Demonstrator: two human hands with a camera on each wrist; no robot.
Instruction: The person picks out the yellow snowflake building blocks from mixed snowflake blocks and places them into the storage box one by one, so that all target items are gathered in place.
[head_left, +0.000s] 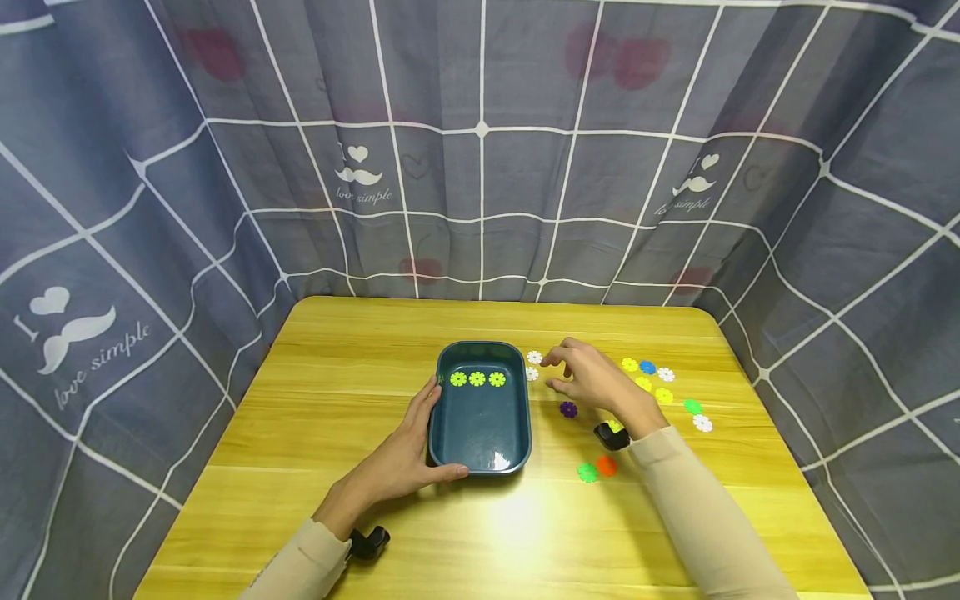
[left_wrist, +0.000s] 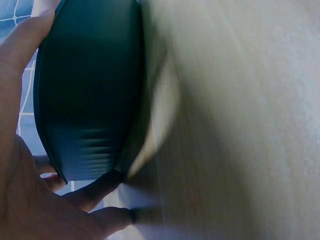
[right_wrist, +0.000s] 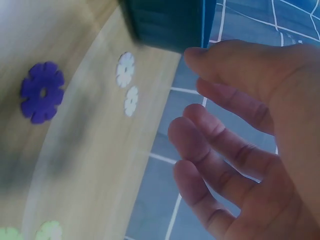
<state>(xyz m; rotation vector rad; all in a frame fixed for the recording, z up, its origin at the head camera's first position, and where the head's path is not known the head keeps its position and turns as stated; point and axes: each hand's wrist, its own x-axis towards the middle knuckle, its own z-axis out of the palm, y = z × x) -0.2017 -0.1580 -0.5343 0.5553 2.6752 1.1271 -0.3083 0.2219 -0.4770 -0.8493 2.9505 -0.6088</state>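
A dark teal rectangular tray (head_left: 480,429) sits on the table, with three yellow-green flower-shaped discs (head_left: 477,379) in a row across its far part. My left hand (head_left: 401,458) grips the tray's near left corner, thumb at the near rim and fingers along the left side; in the left wrist view they bracket the tray wall (left_wrist: 90,90). Over the table to the right of the tray hovers my right hand (head_left: 596,383), fingers loosely bent and nothing in them. Closest to its fingertips are two white flower discs (head_left: 534,357), beside the tray. A purple disc (right_wrist: 42,92) lies below that hand.
Right of my right hand lie several yellow, blue, green and white discs, among them a blue disc (head_left: 647,367). A green disc (head_left: 588,472) and an orange disc (head_left: 607,466) lie nearer me. Grey checked curtains (head_left: 450,200) surround the wooden table (head_left: 337,358).
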